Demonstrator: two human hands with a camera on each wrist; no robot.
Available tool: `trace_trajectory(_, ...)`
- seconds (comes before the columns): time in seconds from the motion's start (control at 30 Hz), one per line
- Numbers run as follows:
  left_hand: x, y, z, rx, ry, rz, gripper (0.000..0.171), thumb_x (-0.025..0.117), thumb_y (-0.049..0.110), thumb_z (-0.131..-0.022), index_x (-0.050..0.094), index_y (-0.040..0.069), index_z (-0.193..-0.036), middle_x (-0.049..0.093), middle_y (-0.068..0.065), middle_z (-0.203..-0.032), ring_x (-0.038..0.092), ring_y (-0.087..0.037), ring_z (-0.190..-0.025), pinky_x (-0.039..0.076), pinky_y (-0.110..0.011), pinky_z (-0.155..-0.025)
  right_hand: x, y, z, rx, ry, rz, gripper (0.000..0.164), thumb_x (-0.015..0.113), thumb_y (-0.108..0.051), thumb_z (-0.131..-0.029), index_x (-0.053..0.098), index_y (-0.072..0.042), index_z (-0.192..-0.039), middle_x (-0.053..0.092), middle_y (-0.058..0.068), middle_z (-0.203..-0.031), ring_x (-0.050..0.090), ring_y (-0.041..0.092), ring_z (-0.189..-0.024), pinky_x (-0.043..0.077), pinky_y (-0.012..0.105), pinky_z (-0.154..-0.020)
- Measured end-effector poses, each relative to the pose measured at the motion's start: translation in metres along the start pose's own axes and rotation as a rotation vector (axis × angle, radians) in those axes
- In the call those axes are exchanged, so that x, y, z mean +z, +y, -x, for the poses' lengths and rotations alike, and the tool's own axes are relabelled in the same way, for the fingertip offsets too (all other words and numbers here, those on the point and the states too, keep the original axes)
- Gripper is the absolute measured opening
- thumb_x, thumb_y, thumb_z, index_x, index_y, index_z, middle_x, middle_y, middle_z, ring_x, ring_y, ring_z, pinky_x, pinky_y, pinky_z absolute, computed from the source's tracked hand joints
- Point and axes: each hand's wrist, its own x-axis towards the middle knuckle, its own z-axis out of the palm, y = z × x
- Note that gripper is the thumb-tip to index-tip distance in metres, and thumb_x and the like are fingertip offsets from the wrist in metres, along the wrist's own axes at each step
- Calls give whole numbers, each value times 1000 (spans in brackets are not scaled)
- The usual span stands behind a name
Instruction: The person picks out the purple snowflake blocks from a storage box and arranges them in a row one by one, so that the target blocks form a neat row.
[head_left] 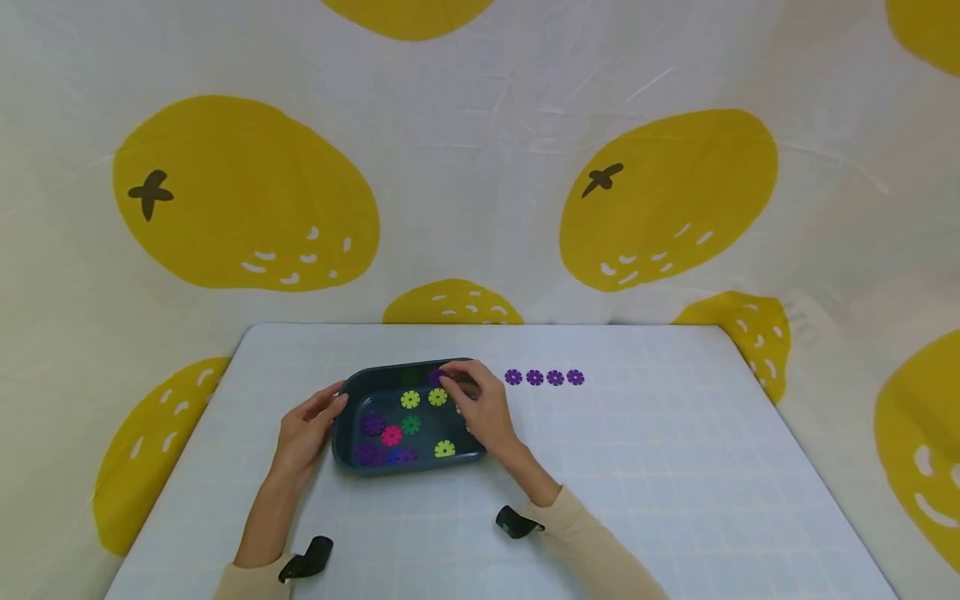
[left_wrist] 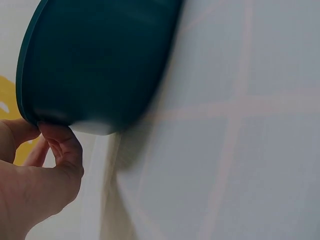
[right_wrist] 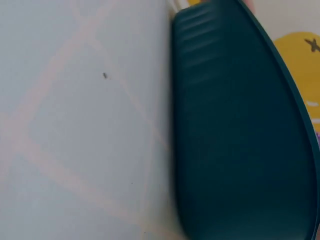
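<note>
A dark teal tray [head_left: 412, 471] sits on the table with several small flower-shaped discs in it. My left hand [head_left: 303, 433] grips its left end, thumb and fingers pinching the rim [left_wrist: 35, 121] in the left wrist view. Over the tray's right part, my right hand [head_left: 483, 408] pinches a purple disc [head_left: 436, 378] near the far wall. Nearby in the tray lie yellow discs [head_left: 410, 399], a green disc [head_left: 411, 425], a pink disc [head_left: 392, 436] and purple discs [head_left: 373, 425]. The right hand covers some discs; in the right wrist view the tray wall [right_wrist: 240, 125] hides most of it.
Several purple discs [head_left: 535, 377] form a straight row on the table, right of the tray. The table [head_left: 675, 467] has a pale checked cover. Behind it hangs a white cloth [head_left: 465, 167] printed with large yellow fruit.
</note>
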Motion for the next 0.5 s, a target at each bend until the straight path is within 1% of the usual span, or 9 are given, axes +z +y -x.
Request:
trace_trajectory(0.07, 0, 0, -1, 2, 1, -2, 60, 77, 36, -94, 59, 11, -146, 61, 14, -108, 52, -4, -101, 46, -17, -78, -3, -1, -2, 59, 36, -28, 18, 68, -2, -98, 70, -3, -117, 68, 12, -109, 67, 23, -99, 58, 30, -86)
trace_trajectory(0.13, 0, 0, -1, 8, -2, 1, 60, 77, 36, -94, 59, 10, -146, 61, 15, -107, 52, -4, -100, 46, -17, -78, -6, 0, -2, 103, 63, -30, 19, 68, -5, -99, 70, -4, -118, 69, 12, -111, 67, 23, -100, 57, 28, -87)
trace_trajectory(0.2, 0, 0, -2, 10, -6, 7, 61, 77, 35, -95, 58, 10, -146, 62, 16, -105, 53, -3, -98, 46, -16, -77, -9, -5, -4, 128, 84, -21, 20, 68, -4, -99, 70, -1, -119, 69, 14, -111, 66, 26, -100, 56, 26, -88)
trace_trajectory(0.3, 0, 0, -2, 14, -12, 7, 61, 77, 35, -95, 58, 10, -147, 62, 16, -103, 53, -2, -97, 47, -16, -76, -16, -18, -6, 149, 99, -16, 21, 67, 2, -98, 68, 6, -118, 68, 21, -112, 65, 34, -101, 56, 26, -88)
trace_trajectory(0.37, -1, 0, -1, 12, -8, 4, 59, 77, 34, -95, 59, 10, -146, 62, 15, -104, 53, -2, -97, 47, -16, -76, -22, -23, -7, 178, 100, -20, 22, 68, 3, -97, 67, 10, -118, 67, 24, -112, 64, 35, -101, 56, 26, -88)
trace_trajectory(0.43, -1, 0, 0, 14, -5, 1, 58, 77, 33, -95, 60, 11, -145, 62, 15, -104, 54, -2, -96, 48, -17, -76, -28, -21, -6, 214, 104, -21, 24, 68, 3, -97, 66, 10, -119, 67, 25, -113, 63, 35, -102, 56, 25, -89)
trace_trajectory(0.5, -1, 0, 0, 15, -2, 4, 56, 78, 33, -95, 61, 11, -144, 62, 14, -104, 54, -3, -95, 48, -17, -75, -32, -12, -5, 252, 117, -18, 25, 69, 1, -97, 67, 8, -121, 67, 24, -114, 63, 34, -104, 55, 23, -89)
